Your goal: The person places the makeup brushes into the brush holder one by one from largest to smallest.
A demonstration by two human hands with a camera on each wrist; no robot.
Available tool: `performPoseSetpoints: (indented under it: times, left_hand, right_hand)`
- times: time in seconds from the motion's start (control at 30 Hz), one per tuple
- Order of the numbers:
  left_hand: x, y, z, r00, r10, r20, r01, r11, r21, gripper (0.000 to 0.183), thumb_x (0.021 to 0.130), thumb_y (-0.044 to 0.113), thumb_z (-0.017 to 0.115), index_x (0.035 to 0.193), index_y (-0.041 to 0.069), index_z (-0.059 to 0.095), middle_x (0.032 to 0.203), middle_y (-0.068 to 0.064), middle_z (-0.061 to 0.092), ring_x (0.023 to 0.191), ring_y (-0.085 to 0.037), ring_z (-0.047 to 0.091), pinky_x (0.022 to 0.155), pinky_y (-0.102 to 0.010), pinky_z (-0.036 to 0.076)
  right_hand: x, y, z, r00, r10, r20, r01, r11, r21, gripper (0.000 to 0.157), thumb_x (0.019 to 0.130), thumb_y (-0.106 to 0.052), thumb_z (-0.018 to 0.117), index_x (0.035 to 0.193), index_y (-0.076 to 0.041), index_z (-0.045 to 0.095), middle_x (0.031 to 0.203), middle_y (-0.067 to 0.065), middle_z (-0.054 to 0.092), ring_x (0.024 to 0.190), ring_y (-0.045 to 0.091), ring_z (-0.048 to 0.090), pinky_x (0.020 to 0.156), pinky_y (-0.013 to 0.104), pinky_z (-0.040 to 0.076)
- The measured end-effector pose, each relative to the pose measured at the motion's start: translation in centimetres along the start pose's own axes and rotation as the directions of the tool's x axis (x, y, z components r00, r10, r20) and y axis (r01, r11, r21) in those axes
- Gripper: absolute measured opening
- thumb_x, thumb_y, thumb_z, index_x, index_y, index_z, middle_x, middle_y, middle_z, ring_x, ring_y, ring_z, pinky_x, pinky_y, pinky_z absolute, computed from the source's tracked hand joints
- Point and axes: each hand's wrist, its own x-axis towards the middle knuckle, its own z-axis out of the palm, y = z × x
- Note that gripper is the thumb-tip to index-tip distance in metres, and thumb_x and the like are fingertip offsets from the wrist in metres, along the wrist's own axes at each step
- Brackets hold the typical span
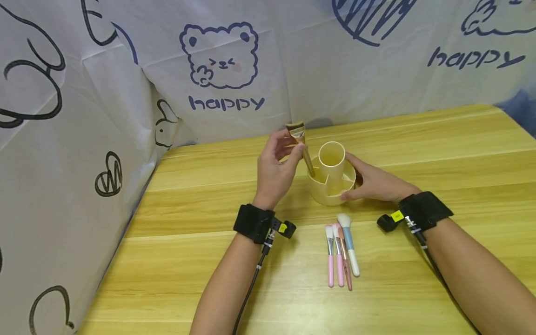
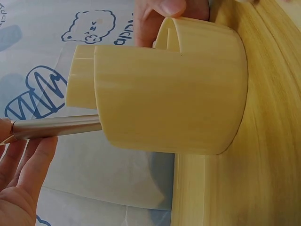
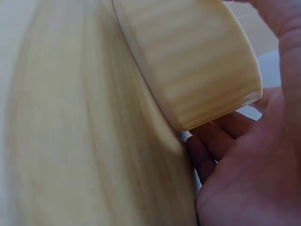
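Note:
My left hand (image 1: 276, 167) pinches a gold-handled makeup brush (image 1: 307, 160) near its flat, dark-and-light bristle head. The brush's lower end is inside the rim of a pale yellow round holder (image 1: 320, 193), in a compartment on its left side. That holder has a taller tube in the middle and thin dividers around it. My right hand (image 1: 372, 180) grips the holder from the right, thumb at the front and fingers behind. In the left wrist view the metallic handle (image 2: 70, 126) passes behind the holder's wall (image 2: 164, 99), so its tip is hidden.
Several makeup brushes lie side by side on the wooden table (image 1: 188, 260) in front of the holder: pink-handled ones (image 1: 331, 265), a rose-gold one (image 1: 345, 260) and a blue-and-white one (image 1: 349, 239). A white cloth (image 1: 138, 93) with drawings hangs behind and at the left.

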Motion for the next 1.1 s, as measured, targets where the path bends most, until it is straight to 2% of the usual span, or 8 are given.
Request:
performPoseSetpoints:
  times: [0.1, 0.23, 0.3, 0.4, 0.5, 0.63, 0.9, 1.1]
  left_hand:
    - [0.0, 0.0, 0.0, 1.0, 0.007, 0.0, -0.007, 1.0, 0.002, 0.027, 0.091, -0.005, 0.058, 0.115, -0.011, 0.048, 0.107, -0.026, 0.058, 0.092, -0.037, 0.063, 0.078, -0.033, 0.056]
    - [0.0, -0.1, 0.0, 1.0, 0.007, 0.003, -0.007, 1.0, -0.005, 0.027, 0.091, -0.004, 0.058, 0.116, -0.011, 0.048, 0.107, -0.026, 0.058, 0.092, -0.037, 0.063, 0.078, -0.034, 0.056]
    - [0.0, -1.0, 0.1, 1.0, 0.01, 0.003, -0.01, 1.0, -0.007, 0.028, 0.092, -0.001, 0.059, 0.117, -0.009, 0.049, 0.107, -0.022, 0.059, 0.092, -0.032, 0.064, 0.077, -0.034, 0.056]
    - [0.0, -1.2, 0.2, 1.0, 0.009, 0.006, -0.008, 1.0, -0.005, 0.028, 0.092, -0.001, 0.059, 0.117, -0.008, 0.049, 0.108, -0.022, 0.059, 0.092, -0.032, 0.064, 0.077, -0.035, 0.056]
    - [-0.1, -0.7, 0.2, 1.0, 0.001, 0.007, -0.002, 1.0, 0.007, 0.028, 0.092, -0.002, 0.059, 0.117, -0.008, 0.049, 0.108, -0.023, 0.059, 0.092, -0.033, 0.064, 0.078, -0.033, 0.056]
    - [-0.2, 0.0, 0.3, 1.0, -0.003, 0.011, 0.003, 1.0, 0.027, 0.027, 0.092, -0.003, 0.059, 0.116, -0.008, 0.05, 0.108, -0.024, 0.059, 0.094, -0.033, 0.064, 0.078, -0.031, 0.056]
    - [-0.3, 0.0, 0.4, 1.0, -0.016, 0.014, 0.015, 0.999, 0.05, 0.026, 0.092, -0.002, 0.059, 0.117, -0.005, 0.05, 0.108, -0.023, 0.06, 0.095, -0.03, 0.065, 0.078, -0.028, 0.055]
    - [-0.3, 0.2, 0.4, 1.0, -0.001, 0.016, 0.0, 0.998, 0.06, 0.025, 0.091, -0.003, 0.06, 0.114, -0.007, 0.05, 0.106, -0.024, 0.06, 0.094, -0.033, 0.064, 0.077, -0.028, 0.056]
  right_hand:
    - [0.1, 0.0, 0.1, 1.0, -0.007, 0.002, 0.007, 1.0, 0.015, 0.111, 0.073, -0.029, 0.084, 0.152, -0.038, 0.007, 0.153, 0.001, 0.025, 0.136, 0.021, 0.028, 0.112, 0.048, 0.024]
    - [0.1, -0.1, 0.2, 1.0, 0.011, -0.02, -0.011, 1.0, 0.018, 0.111, 0.07, -0.029, 0.086, 0.152, -0.031, 0.011, 0.148, 0.002, 0.03, 0.132, 0.022, 0.034, 0.109, 0.048, 0.029]
    - [0.0, -0.2, 0.3, 0.999, 0.026, -0.034, -0.026, 1.0, 0.016, 0.11, 0.068, -0.03, 0.086, 0.151, -0.028, 0.014, 0.145, 0.003, 0.033, 0.128, 0.024, 0.039, 0.107, 0.048, 0.032]
    - [-0.1, -0.2, 0.3, 0.998, 0.041, -0.049, -0.041, 0.999, 0.002, 0.106, 0.067, -0.031, 0.087, 0.148, -0.026, 0.018, 0.14, 0.003, 0.037, 0.123, 0.025, 0.043, 0.103, 0.046, 0.036]
    - [-0.1, -0.2, 0.2, 0.998, 0.038, -0.05, -0.037, 0.999, 0.005, 0.104, 0.068, -0.03, 0.087, 0.147, -0.026, 0.02, 0.138, 0.003, 0.039, 0.122, 0.025, 0.045, 0.101, 0.045, 0.038]
    - [-0.1, 0.0, 0.1, 0.999, 0.023, -0.042, -0.022, 0.999, 0.031, 0.103, 0.068, -0.028, 0.087, 0.148, -0.025, 0.021, 0.138, 0.003, 0.04, 0.123, 0.024, 0.044, 0.103, 0.045, 0.036]
    - [0.0, 0.3, -0.1, 1.0, 0.0, -0.023, 0.001, 0.999, 0.04, 0.106, 0.071, -0.028, 0.084, 0.152, -0.025, 0.017, 0.146, 0.001, 0.033, 0.134, 0.022, 0.033, 0.112, 0.049, 0.025]
    - [0.0, 0.3, -0.1, 0.999, -0.031, -0.011, 0.032, 0.994, 0.101, 0.103, 0.072, -0.017, 0.084, 0.15, -0.021, 0.016, 0.146, 0.005, 0.032, 0.135, 0.022, 0.03, 0.112, 0.047, 0.022]
